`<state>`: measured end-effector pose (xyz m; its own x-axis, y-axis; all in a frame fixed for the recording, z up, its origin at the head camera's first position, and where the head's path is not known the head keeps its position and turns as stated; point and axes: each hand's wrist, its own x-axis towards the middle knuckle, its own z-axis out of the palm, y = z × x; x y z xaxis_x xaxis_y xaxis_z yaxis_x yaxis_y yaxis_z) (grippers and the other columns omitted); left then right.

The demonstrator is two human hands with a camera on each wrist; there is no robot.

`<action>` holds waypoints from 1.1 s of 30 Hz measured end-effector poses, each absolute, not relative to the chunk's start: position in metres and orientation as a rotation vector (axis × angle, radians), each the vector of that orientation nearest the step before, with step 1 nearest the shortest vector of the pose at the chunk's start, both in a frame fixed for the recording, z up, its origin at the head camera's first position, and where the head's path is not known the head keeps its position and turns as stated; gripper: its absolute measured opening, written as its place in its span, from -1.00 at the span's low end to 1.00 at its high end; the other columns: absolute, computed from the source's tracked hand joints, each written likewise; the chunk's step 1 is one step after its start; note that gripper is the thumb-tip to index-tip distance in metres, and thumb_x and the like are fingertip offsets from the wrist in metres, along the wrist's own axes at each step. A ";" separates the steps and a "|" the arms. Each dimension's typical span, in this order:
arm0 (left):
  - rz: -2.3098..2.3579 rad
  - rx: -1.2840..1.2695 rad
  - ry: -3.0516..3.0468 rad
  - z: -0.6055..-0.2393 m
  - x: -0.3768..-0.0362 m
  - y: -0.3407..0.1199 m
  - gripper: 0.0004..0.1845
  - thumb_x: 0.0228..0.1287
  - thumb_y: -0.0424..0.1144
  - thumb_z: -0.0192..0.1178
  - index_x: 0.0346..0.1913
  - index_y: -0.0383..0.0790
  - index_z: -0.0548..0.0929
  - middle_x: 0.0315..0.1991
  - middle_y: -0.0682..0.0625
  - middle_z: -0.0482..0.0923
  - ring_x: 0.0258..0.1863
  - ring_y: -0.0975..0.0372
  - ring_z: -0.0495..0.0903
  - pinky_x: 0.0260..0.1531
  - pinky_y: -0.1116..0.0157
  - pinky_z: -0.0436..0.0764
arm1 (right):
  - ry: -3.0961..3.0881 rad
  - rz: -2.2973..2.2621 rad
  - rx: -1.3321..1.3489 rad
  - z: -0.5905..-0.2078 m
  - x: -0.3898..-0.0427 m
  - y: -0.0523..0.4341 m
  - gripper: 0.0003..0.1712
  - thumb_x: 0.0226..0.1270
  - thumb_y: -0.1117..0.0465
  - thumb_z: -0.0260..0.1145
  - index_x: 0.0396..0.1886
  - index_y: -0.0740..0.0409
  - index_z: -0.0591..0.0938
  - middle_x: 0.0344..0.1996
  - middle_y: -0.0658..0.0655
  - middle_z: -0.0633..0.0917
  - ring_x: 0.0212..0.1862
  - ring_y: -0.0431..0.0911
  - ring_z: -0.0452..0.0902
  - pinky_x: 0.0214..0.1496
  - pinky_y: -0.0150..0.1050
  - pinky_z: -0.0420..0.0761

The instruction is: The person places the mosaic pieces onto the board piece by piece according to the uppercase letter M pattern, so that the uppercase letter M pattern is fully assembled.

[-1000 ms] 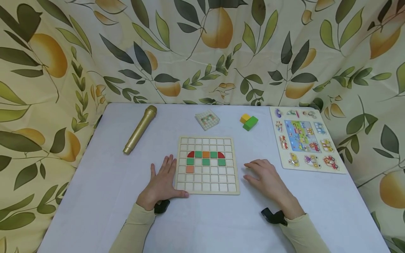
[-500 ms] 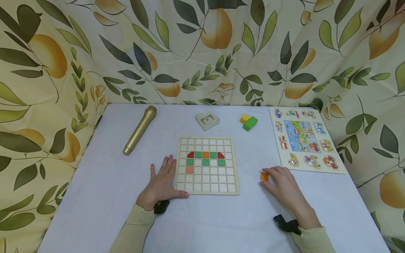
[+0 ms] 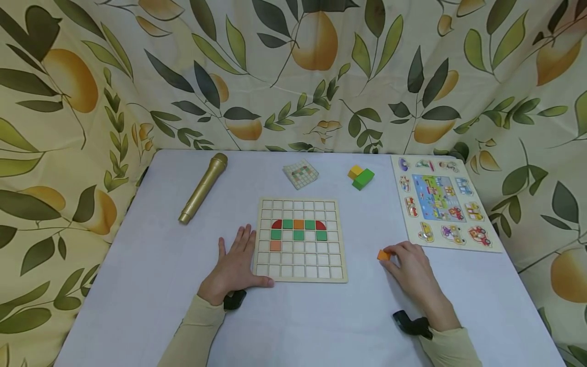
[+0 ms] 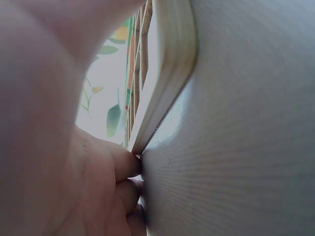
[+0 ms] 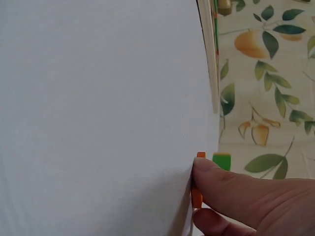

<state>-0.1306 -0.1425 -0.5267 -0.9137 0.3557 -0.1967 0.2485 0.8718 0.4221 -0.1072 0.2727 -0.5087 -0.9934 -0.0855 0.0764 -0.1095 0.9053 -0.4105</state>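
Note:
A square wooden grid board (image 3: 316, 279) lies mid-table, with red, green and orange tiles set in several of its cells. My left hand (image 3: 235, 262) rests palm down along the board's left side, fingers straight and spread, thumb at its near left corner. In the left wrist view, fingertips meet the table beside the board's edge (image 4: 170, 64). To the right of the board, my right hand (image 3: 415, 272) pinches a small orange square tile (image 3: 382, 255) between thumb and fingers. The right wrist view shows the thumb pressed against this thin orange tile (image 5: 197, 198), close to the tablecloth.
Behind the board lies a small card with a printed grid (image 3: 300, 174). A green block (image 3: 363, 179) leans by a yellow block (image 3: 354, 171) to its right. A gold microphone (image 3: 203, 188) lies at the back left, a picture puzzle board (image 3: 439, 239) at the right.
My right hand has moved right, away from the board. The orange tile has come into view between its fingers and now sits tilted, partly covered by them. The left hand has stayed still.

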 end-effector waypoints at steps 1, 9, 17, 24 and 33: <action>0.574 0.456 2.774 -0.526 -0.131 -0.142 0.50 -0.32 0.53 0.37 0.53 -0.38 -0.08 0.55 -0.21 -0.28 0.51 0.00 -0.36 0.21 -0.36 -0.43 | -3.009 0.652 0.157 -0.509 -0.108 0.272 -0.67 0.07 0.32 0.54 -0.17 0.36 0.69 -0.22 0.27 0.61 -0.10 0.19 0.41 -0.09 0.12 0.40; 0.576 0.442 2.766 -0.524 -0.130 -0.142 0.49 -0.31 0.50 0.40 0.53 -0.38 -0.08 0.55 -0.21 -0.28 0.51 -0.01 -0.36 0.21 -0.34 -0.44 | -2.980 0.661 0.270 -0.513 -0.115 0.258 -0.67 0.11 0.26 0.53 -0.15 0.31 0.68 -0.22 0.22 0.65 -0.08 0.17 0.47 -0.03 0.13 0.41; 0.563 0.450 2.773 -0.525 -0.130 -0.141 0.49 -0.32 0.50 0.39 0.53 -0.37 -0.08 0.55 -0.21 -0.28 0.51 -0.01 -0.36 0.21 -0.36 -0.43 | -2.956 0.726 0.404 -0.510 -0.129 0.237 -0.65 0.17 0.18 0.51 -0.09 0.23 0.67 -0.20 0.12 0.67 -0.09 0.07 0.48 -0.01 0.07 0.42; 0.555 0.448 2.760 -0.525 -0.130 -0.141 0.50 -0.31 0.51 0.38 0.53 -0.38 -0.09 0.55 -0.21 -0.31 0.51 -0.01 -0.38 0.21 -0.34 -0.45 | -2.954 0.739 0.514 -0.504 -0.140 0.219 -0.66 0.17 0.18 0.51 -0.09 0.19 0.68 -0.19 0.07 0.67 -0.08 0.03 0.47 0.01 0.03 0.40; 0.552 0.443 2.757 -0.525 -0.131 -0.141 0.50 -0.32 0.50 0.39 0.53 -0.38 -0.10 0.55 -0.22 -0.30 0.50 -0.02 -0.38 0.21 -0.34 -0.45 | -2.970 0.706 0.637 -0.499 -0.148 0.195 -0.67 0.19 0.13 0.50 -0.08 0.15 0.70 -0.20 0.02 0.68 -0.10 -0.04 0.46 -0.02 -0.05 0.41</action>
<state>-0.1310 -0.1407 -0.5255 -0.9093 0.3512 -0.2231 0.2382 0.8790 0.4130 -0.1481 0.1949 -0.4990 -0.9162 -0.3841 0.1144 -0.3945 0.8140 -0.4264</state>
